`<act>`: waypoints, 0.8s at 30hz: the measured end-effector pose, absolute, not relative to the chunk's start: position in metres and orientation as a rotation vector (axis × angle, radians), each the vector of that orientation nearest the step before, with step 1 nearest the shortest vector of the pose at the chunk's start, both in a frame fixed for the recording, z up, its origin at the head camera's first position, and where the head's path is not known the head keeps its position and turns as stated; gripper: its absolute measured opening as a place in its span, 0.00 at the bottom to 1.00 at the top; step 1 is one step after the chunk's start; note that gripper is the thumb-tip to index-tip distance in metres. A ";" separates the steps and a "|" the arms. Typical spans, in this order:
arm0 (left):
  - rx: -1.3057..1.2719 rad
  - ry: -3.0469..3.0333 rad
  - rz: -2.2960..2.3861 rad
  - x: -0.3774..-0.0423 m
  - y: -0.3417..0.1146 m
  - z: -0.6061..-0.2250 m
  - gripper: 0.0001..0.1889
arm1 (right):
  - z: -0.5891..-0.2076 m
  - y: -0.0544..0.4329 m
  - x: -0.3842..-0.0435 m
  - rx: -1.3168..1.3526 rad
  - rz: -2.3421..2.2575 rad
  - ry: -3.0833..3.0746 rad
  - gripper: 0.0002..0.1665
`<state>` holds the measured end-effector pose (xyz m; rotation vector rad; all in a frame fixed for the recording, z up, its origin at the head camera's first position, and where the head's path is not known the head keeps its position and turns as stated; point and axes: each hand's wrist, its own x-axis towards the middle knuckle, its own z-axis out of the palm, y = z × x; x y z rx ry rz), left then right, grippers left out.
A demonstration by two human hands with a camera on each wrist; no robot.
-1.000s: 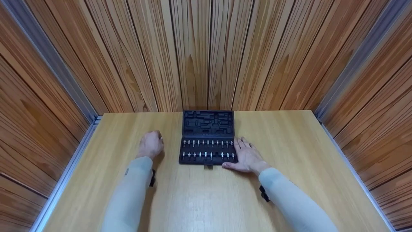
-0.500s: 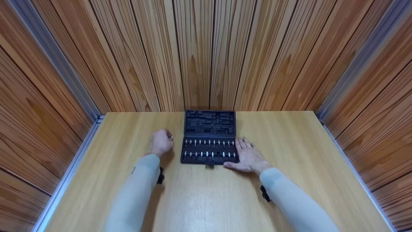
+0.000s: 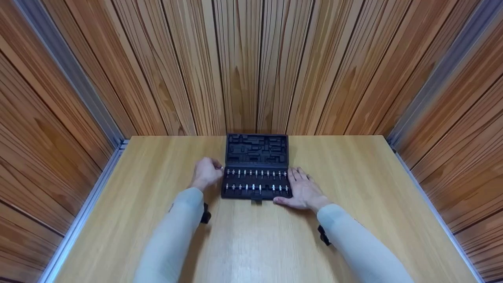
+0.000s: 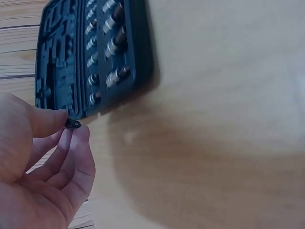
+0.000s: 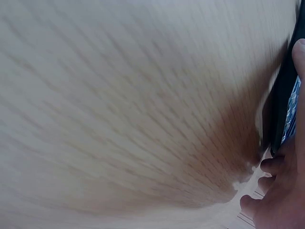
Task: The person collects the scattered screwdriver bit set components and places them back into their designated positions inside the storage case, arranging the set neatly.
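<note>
A black tool case (image 3: 257, 180) lies with its lid raised, holding two rows of silver bit sockets (image 4: 114, 47) with darker shafts. My left hand (image 3: 207, 173) is at the left side of the case. Its thumb and fingertips pinch a small bit socket (image 4: 73, 123), of which mainly a dark end shows; the rest is hidden by the fingers. Fingers spread and straight, my right hand (image 3: 302, 192) lies along the right edge of the case, thumb at the front corner. Between the front-row sockets, right of the middle, one slot shows no socket.
The moulded lid (image 3: 257, 149) leans up near the back wall (image 3: 239, 78) of wood planks. A latch tab (image 3: 256, 202) sticks out at the front of the case. Wooden side walls and metal rails (image 3: 86, 196) border the light wood table (image 3: 251, 243).
My left hand has moved right, from over the table to the left edge of the case, keeping its pinch. The right hand stays on the case's right edge.
</note>
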<state>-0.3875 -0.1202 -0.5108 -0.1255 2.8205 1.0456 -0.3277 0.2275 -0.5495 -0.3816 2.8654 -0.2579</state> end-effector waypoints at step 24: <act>-0.089 2.643 1.291 -0.374 -0.065 -0.506 0.04 | -0.551 0.227 -0.328 -0.351 -0.287 2.852 0.79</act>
